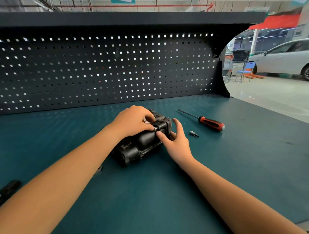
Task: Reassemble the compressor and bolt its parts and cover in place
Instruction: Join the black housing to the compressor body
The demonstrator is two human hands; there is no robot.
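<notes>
Lying near the middle of the teal bench (167, 192), the black compressor (133, 150) points its rounded end toward the near left and its blocky end toward the far right; both hands meet on that far end. The left hand (132, 122) is draped over the top with its fingers curled down round the housing, gripping it; its fingertips come together at a small silver bolt (155, 128) on the upper edge. The right hand (177, 143) cups the right side; its thumb presses the housing just below that bolt, its forefinger rises beside the end, and its other fingers curl behind, where they are mostly hidden. Just right of the compressor lies a small silver bit (194, 133); beyond it a screwdriver (211, 124) with a red and black handle lies flat, shaft pointing far left. A dark pegboard (107, 70) backs the bench; a teal sign (122, 1) at the top edge is cut off and unreadable; lettering on the compressor cannot be made out. A white car (284, 56) and a blue chair (247, 70) stand far right.
</notes>
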